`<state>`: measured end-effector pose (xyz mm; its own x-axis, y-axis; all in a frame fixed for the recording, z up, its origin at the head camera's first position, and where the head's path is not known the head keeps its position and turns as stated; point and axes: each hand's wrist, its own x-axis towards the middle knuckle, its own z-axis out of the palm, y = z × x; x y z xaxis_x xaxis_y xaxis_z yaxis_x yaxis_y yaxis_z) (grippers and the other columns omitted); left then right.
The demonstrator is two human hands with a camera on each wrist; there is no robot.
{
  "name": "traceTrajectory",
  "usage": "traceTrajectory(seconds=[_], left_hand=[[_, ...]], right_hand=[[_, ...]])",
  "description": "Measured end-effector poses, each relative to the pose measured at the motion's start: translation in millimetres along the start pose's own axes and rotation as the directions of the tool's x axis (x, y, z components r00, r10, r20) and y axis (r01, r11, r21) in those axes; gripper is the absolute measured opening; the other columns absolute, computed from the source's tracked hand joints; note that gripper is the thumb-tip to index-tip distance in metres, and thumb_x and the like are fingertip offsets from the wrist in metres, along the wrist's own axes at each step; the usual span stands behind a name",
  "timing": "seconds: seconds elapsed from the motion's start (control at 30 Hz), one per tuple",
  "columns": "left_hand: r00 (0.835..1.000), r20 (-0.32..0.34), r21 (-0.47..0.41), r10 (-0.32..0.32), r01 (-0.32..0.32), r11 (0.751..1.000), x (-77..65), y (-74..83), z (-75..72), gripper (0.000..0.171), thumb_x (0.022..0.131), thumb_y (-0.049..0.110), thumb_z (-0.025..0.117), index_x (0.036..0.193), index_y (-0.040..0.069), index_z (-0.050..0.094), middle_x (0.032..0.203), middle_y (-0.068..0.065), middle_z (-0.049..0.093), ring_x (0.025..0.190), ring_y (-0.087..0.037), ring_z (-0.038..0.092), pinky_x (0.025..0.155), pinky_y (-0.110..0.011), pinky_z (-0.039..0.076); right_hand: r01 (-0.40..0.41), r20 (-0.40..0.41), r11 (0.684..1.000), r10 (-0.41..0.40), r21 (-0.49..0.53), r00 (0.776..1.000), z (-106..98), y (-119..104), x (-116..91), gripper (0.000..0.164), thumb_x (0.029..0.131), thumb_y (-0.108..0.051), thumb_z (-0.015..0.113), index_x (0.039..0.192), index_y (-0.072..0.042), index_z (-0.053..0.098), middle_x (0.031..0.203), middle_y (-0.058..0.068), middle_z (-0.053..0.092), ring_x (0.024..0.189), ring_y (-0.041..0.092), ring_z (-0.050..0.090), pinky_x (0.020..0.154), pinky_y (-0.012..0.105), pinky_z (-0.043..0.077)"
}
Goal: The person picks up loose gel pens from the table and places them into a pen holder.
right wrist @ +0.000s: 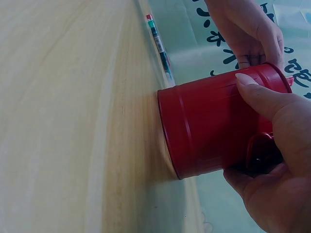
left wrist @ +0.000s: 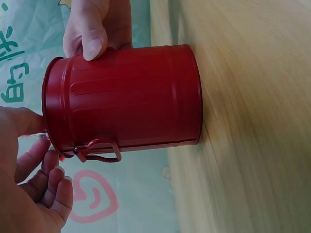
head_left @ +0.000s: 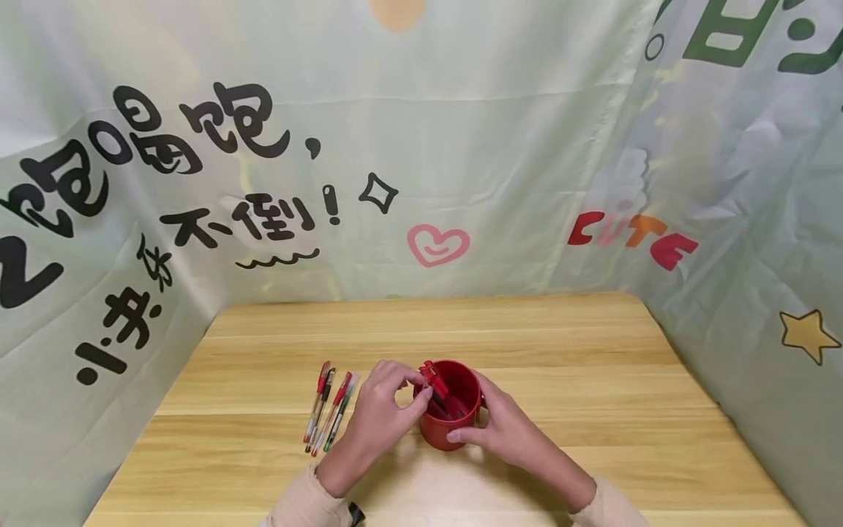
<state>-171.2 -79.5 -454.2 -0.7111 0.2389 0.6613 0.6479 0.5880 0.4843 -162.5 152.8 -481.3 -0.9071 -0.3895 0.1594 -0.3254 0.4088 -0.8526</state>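
A red metal cup [head_left: 448, 438] with small side handles stands upright on the wooden table, like a little bin. My right hand [head_left: 506, 428] grips it from the right, thumb on the near side, as the right wrist view also shows. Over the left of the rim, my left hand [head_left: 383, 401] pinches the end of a pen between thumb and forefinger. Red-capped pens [head_left: 435, 379] lean inside the cup against that rim. In the left wrist view the cup wall [left wrist: 126, 97] hides the pens' lower parts.
Left of the cup, several gel pens [head_left: 341, 399] with red, black and dark caps lie side by side on the table [head_left: 566, 351]. Printed cloth walls [head_left: 500, 168] with lettering enclose the back and both sides.
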Motion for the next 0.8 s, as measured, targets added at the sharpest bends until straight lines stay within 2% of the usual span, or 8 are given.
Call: traceTrajectory(seconds=[0.2, 0.37, 0.6, 0.8], left_hand=[[0.999, 0.021, 0.003, -0.041, 0.041, 0.999, -1.2, -0.4, -3.1, 0.017, 0.081, 0.014, 0.087, 0.092, 0.018, 0.074, 0.091, 0.007, 0.072, 0.092, -0.009, 0.063, 0.074, -0.025, 0.056], [0.999, 0.032, 0.028, -0.034, 0.033, 0.999, -3.5, -3.4, -7.0, 0.020, 0.083, 0.018, 0.087, 0.097, 0.015, 0.074, 0.094, 0.005, 0.072, 0.092, -0.008, 0.065, 0.076, -0.024, 0.059], [0.998, 0.060, 0.049, -0.024, 0.021, 0.999, -6.7, -9.1, -17.4, 0.030, 0.083, 0.020, 0.087, 0.108, 0.012, 0.073, 0.099, 0.002, 0.073, 0.094, -0.010, 0.065, 0.079, -0.025, 0.058], [0.998, 0.055, 0.081, -0.015, 0.010, 0.997, -8.3, -17.9, -28.7, 0.028, 0.085, 0.016, 0.085, 0.109, 0.012, 0.072, 0.102, 0.002, 0.073, 0.097, -0.012, 0.066, 0.082, -0.028, 0.059]], right_hand=[[-0.024, -0.006, 1.000, 0.024, -0.016, 1.000, 0, 1, 0, 0.094, 0.079, -0.043, 0.090, 0.156, -0.024, 0.039, 0.149, -0.003, 0.057, 0.136, 0.022, 0.059, 0.110, 0.045, 0.053], [-0.017, -0.007, 1.000, 0.017, -0.016, 1.000, 0, 2, 0, 0.094, 0.079, -0.043, 0.089, 0.156, -0.023, 0.039, 0.149, -0.002, 0.058, 0.137, 0.023, 0.059, 0.110, 0.045, 0.053], [-0.008, -0.006, 1.000, 0.008, -0.015, 1.000, 0, 2, 0, 0.096, 0.079, -0.044, 0.089, 0.157, -0.021, 0.038, 0.150, 0.001, 0.057, 0.138, 0.026, 0.058, 0.112, 0.048, 0.051], [-0.013, -0.006, 1.000, 0.013, -0.018, 1.000, 0, 3, 0, 0.096, 0.078, -0.045, 0.089, 0.157, -0.023, 0.039, 0.149, -0.001, 0.058, 0.138, 0.024, 0.058, 0.112, 0.048, 0.051]])
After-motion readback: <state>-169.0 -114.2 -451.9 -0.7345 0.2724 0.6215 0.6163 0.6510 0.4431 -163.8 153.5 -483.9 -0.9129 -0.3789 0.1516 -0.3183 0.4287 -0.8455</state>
